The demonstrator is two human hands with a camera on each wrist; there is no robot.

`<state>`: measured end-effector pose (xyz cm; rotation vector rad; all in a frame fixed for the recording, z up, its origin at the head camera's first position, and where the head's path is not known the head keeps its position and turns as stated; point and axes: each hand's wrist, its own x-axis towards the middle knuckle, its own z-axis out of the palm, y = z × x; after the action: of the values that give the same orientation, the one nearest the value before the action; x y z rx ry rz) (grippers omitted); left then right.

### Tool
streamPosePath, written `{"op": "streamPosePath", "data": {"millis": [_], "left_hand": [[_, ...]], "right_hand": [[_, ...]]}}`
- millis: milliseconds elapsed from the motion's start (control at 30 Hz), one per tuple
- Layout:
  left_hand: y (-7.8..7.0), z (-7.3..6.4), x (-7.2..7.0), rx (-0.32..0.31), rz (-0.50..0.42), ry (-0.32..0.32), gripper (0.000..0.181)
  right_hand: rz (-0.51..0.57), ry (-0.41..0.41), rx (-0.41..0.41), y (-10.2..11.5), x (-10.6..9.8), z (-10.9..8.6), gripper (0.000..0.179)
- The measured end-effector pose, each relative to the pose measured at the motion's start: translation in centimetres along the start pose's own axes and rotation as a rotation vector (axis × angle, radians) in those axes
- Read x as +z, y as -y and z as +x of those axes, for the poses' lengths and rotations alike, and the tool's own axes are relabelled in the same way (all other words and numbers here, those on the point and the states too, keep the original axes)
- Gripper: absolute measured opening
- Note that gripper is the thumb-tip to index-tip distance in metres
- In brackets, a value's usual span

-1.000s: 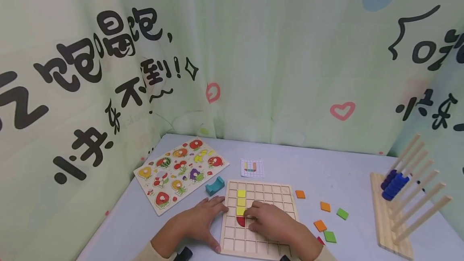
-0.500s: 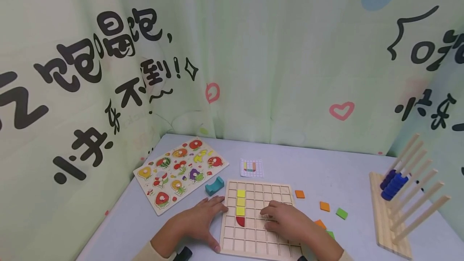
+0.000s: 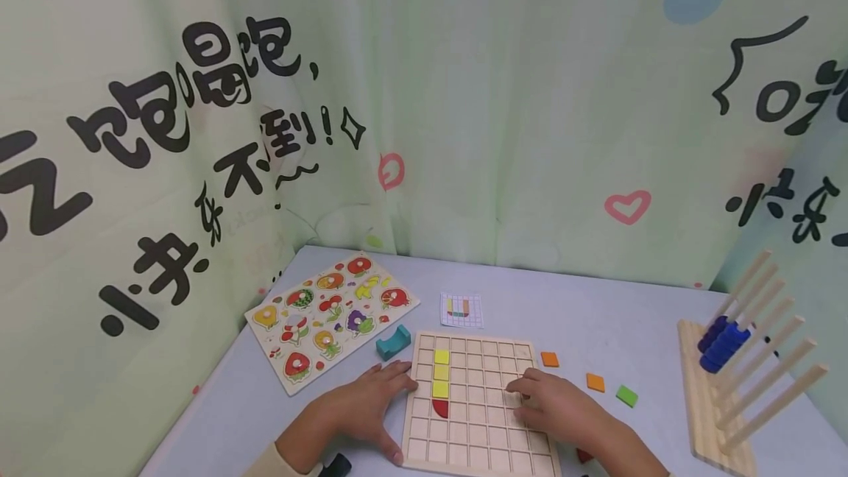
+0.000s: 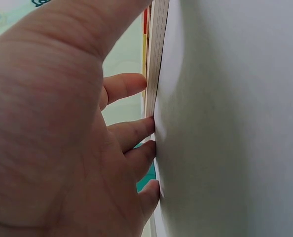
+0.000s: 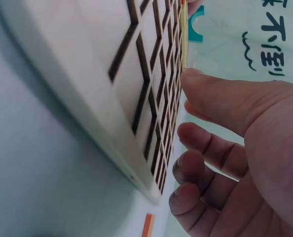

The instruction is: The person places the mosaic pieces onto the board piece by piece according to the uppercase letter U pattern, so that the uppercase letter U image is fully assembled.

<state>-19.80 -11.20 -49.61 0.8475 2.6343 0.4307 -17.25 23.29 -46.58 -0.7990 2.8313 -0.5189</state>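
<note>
A wooden grid board (image 3: pixel 477 418) lies on the table. One of its columns holds several yellow square tiles (image 3: pixel 441 372) with a red quarter-round tile (image 3: pixel 440 408) just below them. My left hand (image 3: pixel 361 407) touches the board's left edge, thumb and fingers spread apart; in the left wrist view the fingertips (image 4: pixel 145 123) meet that edge. Over the right part of the board is my right hand (image 3: pixel 563 407), its fingers loosely bent. The right wrist view shows nothing between its thumb and fingers (image 5: pixel 188 165).
Right of the board lie orange tiles (image 3: pixel 595 382) and a green tile (image 3: pixel 626 396). A wooden peg stand (image 3: pixel 712 403) with blue rings stands far right. Behind the board is a pattern card (image 3: pixel 461 310); to the left are a teal block (image 3: pixel 394 343) and a fruit puzzle (image 3: pixel 331 315).
My right hand has moved right, away from the yellow and red tiles, to the board's right side. The left hand stays at the left edge.
</note>
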Motion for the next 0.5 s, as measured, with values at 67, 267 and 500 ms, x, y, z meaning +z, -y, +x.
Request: {"op": "streamPosePath", "data": {"millis": [67,267,500], "left_hand": [[0.0,0.0,0.0,-0.005,-0.004,0.0,0.096],[-0.2,-0.1,-0.2,-0.005,-0.005,0.001,0.095],[-0.2,-0.1,0.0,0.005,-0.006,0.007,0.096]], "right_hand": [[-0.005,-0.014,0.001,-0.3,-0.1,-0.5,0.033],[-0.052,-0.056,0.061,-0.8,-0.2,-1.6,0.03],[0.004,-0.056,0.078,-1.8,-0.4,-2.9,0.029]]}}
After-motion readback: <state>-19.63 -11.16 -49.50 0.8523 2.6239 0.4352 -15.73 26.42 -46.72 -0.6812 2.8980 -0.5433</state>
